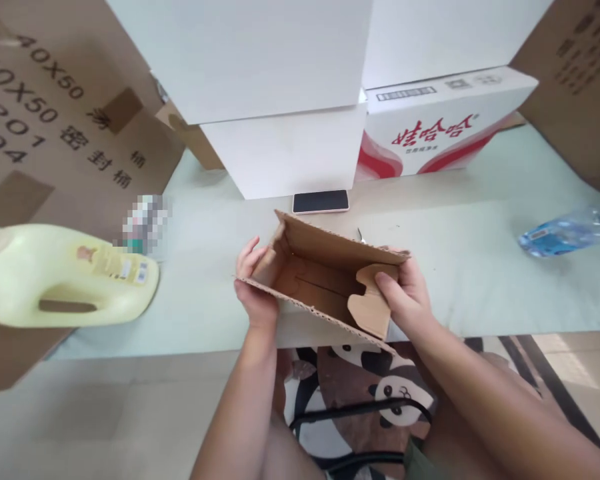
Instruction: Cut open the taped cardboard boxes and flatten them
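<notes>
1. Head view, closest in: I have both hands closed on a brown cardboard box [325,243], its mouth facing up. The left hand [256,287] grips the left end; the right hand [406,293] grips the right, thumb on a notched flap [373,305].
2. The box is over the front edge of the desk [470,273], hiding part of it and of the panda-patterned mat [400,400] below.
3. Just past it I see a thin object [361,235], partly covered.
4. Off left is a yellow-green jug [70,267]; well apart, right, a plastic bottle [560,237].
5. Farther, a phone [321,201] lies before a white box [300,153].
6. That and a red-and-white carton [430,143] block my view behind.
</notes>
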`<move>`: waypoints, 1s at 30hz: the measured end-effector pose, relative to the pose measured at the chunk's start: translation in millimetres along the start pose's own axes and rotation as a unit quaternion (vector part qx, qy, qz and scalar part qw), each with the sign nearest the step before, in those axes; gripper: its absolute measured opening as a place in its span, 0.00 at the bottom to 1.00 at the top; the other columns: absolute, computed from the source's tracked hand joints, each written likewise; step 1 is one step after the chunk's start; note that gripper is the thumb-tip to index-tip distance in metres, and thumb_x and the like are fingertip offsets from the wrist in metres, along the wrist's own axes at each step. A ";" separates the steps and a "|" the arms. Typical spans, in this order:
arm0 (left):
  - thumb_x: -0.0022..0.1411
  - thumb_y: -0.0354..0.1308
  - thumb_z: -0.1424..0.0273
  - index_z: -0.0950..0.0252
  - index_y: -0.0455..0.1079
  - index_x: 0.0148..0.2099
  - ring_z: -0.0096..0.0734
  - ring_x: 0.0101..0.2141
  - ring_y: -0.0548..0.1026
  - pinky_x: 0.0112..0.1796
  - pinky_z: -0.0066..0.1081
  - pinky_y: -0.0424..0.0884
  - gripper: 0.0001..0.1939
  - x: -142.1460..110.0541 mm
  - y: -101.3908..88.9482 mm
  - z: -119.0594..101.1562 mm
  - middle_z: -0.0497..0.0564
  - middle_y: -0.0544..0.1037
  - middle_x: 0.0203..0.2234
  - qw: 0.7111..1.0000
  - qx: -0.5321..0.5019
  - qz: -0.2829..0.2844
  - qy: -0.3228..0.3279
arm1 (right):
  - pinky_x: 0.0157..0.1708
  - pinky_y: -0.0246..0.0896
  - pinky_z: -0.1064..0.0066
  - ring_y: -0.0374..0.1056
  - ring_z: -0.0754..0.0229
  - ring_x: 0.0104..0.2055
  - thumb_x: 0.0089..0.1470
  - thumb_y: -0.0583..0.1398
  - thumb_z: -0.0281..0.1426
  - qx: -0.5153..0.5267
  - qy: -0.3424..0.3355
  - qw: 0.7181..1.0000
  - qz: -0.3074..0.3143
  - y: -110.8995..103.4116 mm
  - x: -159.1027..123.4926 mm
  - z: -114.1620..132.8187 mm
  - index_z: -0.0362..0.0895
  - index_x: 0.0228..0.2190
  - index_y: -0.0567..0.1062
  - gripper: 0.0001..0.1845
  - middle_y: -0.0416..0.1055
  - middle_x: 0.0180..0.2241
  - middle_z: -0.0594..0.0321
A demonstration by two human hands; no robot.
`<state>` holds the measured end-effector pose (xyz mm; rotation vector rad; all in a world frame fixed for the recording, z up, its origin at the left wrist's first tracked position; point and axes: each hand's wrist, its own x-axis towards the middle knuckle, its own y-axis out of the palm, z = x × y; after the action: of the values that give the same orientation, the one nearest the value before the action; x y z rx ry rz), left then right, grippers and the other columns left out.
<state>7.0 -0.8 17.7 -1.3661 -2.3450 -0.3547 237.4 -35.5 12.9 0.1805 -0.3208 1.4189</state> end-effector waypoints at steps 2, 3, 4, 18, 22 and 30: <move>0.67 0.39 0.42 0.62 0.77 0.34 0.47 0.55 0.74 0.55 0.45 0.68 0.35 3.0 3.1 1.4 0.58 0.77 0.52 1.000 -0.027 -0.007 -0.001 | 0.56 0.68 0.49 0.73 0.47 0.54 0.62 0.59 0.41 0.014 -0.024 1.000 0.014 -1.1 2.2 -0.2 0.52 0.42 0.74 0.10 0.77 0.49 0.56; 0.67 0.42 0.45 0.63 0.77 0.32 0.47 0.53 0.75 0.54 0.44 0.69 0.32 3.7 4.5 2.5 0.57 0.78 0.50 0.999 -0.043 -0.011 -0.011 | 0.56 0.67 0.48 0.72 0.46 0.55 0.61 0.59 0.43 0.017 -0.035 0.999 0.018 -2.0 2.9 -0.5 0.52 0.41 0.75 0.11 0.77 0.49 0.55; 0.68 0.44 0.47 0.63 0.77 0.32 0.46 0.51 0.76 0.52 0.43 0.70 0.30 3.9 5.7 3.8 0.57 0.79 0.48 0.998 -0.048 -0.011 -0.023 | 0.56 0.67 0.48 0.72 0.45 0.55 0.61 0.59 0.46 0.022 -0.046 0.998 0.020 -3.1 3.2 -1.1 0.52 0.41 0.75 0.13 0.77 0.50 0.54; 0.62 0.56 0.59 0.58 0.75 0.54 0.42 0.51 0.77 0.54 0.43 0.71 0.20 7.2 -4.7 11.3 0.55 0.80 0.50 0.999 -0.022 0.029 -0.002 | 0.53 0.66 0.49 0.73 0.46 0.53 0.58 0.56 0.39 0.032 -0.044 0.999 -0.005 -1.1 1.8 -1.7 0.50 0.36 0.76 0.10 0.78 0.47 0.56; 0.63 0.54 0.63 0.60 0.81 0.43 0.43 0.55 0.75 0.59 0.44 0.66 0.15 11.9 -9.6 10.2 0.53 0.80 0.50 0.997 0.015 0.075 0.029 | 0.51 0.67 0.50 0.74 0.47 0.51 0.58 0.56 0.38 0.032 -0.048 0.998 -0.017 1.5 2.3 -2.5 0.50 0.36 0.76 0.10 0.78 0.46 0.55; 0.62 0.50 0.63 0.61 0.81 0.40 0.44 0.52 0.76 0.57 0.45 0.68 0.18 9.4 -4.3 12.8 0.54 0.81 0.45 0.999 -0.003 0.046 -0.013 | 0.50 0.68 0.49 0.74 0.45 0.50 0.58 0.55 0.42 0.014 -0.042 0.999 -0.022 1.5 2.5 -3.0 0.50 0.35 0.75 0.12 0.78 0.45 0.54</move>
<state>-3.6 9.6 10.6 -1.4846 -2.2940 -0.3174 236.5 -32.0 10.7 0.2688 -0.3655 1.3753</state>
